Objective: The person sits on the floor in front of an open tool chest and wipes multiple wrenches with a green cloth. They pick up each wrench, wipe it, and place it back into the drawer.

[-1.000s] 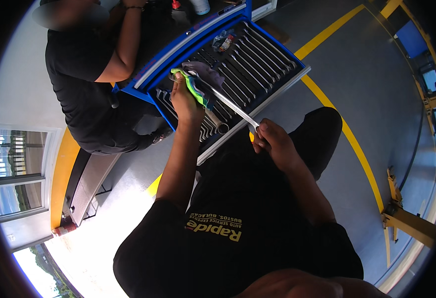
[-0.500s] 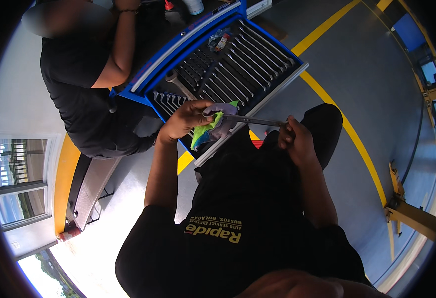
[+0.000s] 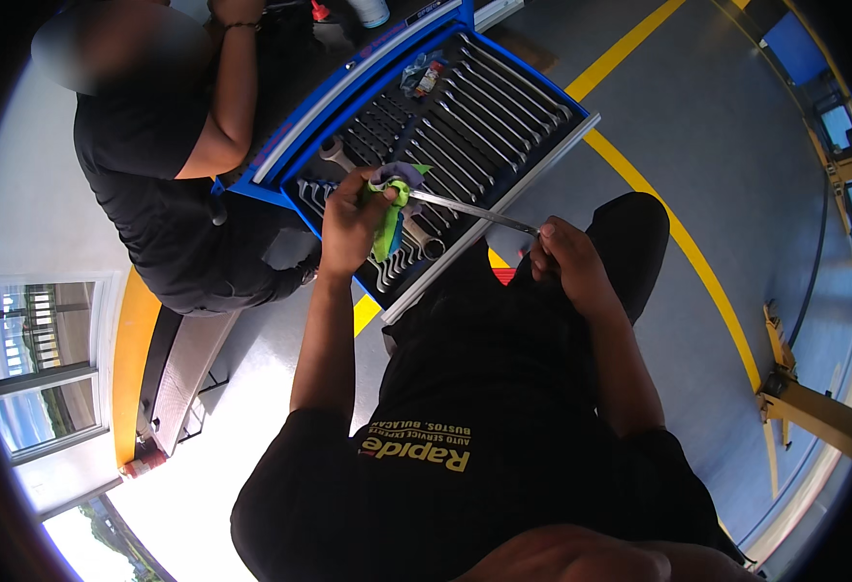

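A long silver wrench (image 3: 474, 210) slants between my two hands, above the near edge of an open tool drawer (image 3: 532, 173). My left hand (image 3: 353, 221) is closed around a green, grey and blue cloth (image 3: 388, 221), which wraps the wrench's left end and hides it. The wrench's right end sits in the closed fingers of my right hand (image 3: 569, 254). Beneath them, rows of silver wrenches (image 3: 494, 116) lie in the drawer's dark tray. A larger wrench (image 3: 428, 242) lies partly hidden under the cloth and my left hand.
A small clear plastic packet (image 3: 426, 78) lies among the wrenches. Another person (image 3: 154, 184) in dark clothes sits left of the blue tool cabinet (image 3: 280, 145). A bottle with a red tip (image 3: 321, 14) stands on top. Yellow lines (image 3: 707, 262) cross the grey floor; a yellow metal arm (image 3: 814, 412) stands at right.
My left hand and the cloth have moved up and left. The wrench now tilts more, showing a brighter face, and the large wrench's near end has come into sight.
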Tool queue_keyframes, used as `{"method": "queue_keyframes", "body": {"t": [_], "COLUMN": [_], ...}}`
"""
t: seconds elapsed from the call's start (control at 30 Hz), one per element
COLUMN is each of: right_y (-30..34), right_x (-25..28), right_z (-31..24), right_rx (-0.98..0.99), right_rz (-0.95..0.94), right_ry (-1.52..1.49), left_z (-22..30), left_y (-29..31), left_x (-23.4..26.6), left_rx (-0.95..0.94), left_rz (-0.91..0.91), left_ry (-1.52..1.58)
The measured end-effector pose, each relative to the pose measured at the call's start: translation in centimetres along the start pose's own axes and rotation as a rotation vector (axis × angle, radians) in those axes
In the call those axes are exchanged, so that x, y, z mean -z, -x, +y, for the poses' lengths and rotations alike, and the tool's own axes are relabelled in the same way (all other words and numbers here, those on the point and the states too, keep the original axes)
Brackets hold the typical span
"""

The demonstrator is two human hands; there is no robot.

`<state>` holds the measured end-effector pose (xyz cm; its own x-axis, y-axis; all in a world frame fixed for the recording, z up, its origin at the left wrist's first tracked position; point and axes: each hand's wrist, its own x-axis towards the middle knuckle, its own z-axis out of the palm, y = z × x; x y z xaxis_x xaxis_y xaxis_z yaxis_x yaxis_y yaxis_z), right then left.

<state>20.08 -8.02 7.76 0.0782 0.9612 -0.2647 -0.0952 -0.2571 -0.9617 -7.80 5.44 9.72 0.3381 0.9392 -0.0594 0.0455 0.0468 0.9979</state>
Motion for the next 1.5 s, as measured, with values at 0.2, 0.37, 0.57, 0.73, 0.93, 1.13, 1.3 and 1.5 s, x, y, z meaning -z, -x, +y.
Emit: {"method": "queue_keyframes", "body": {"t": [0.2,0.37,0.57,0.73,0.93,1.13,1.3,1.5], "right_y": [1.4,1.6,1.9,1.9,2.3,3.0,2.6,0.8], "right_x": [-1.1,-1.3,-0.8,2.6,-1.0,-4.3,-3.0,-3.2], "right_z": [-2.1,-2.6,-2.7,-1.6,0.3,0.7,0.8,3.2], "right_rx": [0.238,0.334,0.200,-0.028,-0.066,-0.199,-0.182,-0.164], "right_rz": [0.086,0.115,0.140,0.117,-0.049,-0.221,-0.333,0.124], "right_ry": [0.569,0.737,0.782,0.095,-0.626,-0.556,-0.490,-0.364], "left_z": [-2.7,-3.6,-4.5,-4.4,-7.9,-3.4,-1.6,-3.6], "left_y": [-0.5,0.6,2.0,2.4,-0.8,1.7,1.8,1.7], "left_x": [1.3,-0.9,-0.4,0.6,-0.7,-9.6,-11.6,-12.4], "left_rx": [-0.176,-0.395,-0.333,-0.119,0.083,0.364,0.399,0.092], "left_rz": [-0.007,0.012,-0.359,-0.221,-0.137,-0.204,-0.168,-0.343], "left_ry": [-0.625,-0.917,-0.912,0.187,1.470,1.090,0.826,0.159]}}
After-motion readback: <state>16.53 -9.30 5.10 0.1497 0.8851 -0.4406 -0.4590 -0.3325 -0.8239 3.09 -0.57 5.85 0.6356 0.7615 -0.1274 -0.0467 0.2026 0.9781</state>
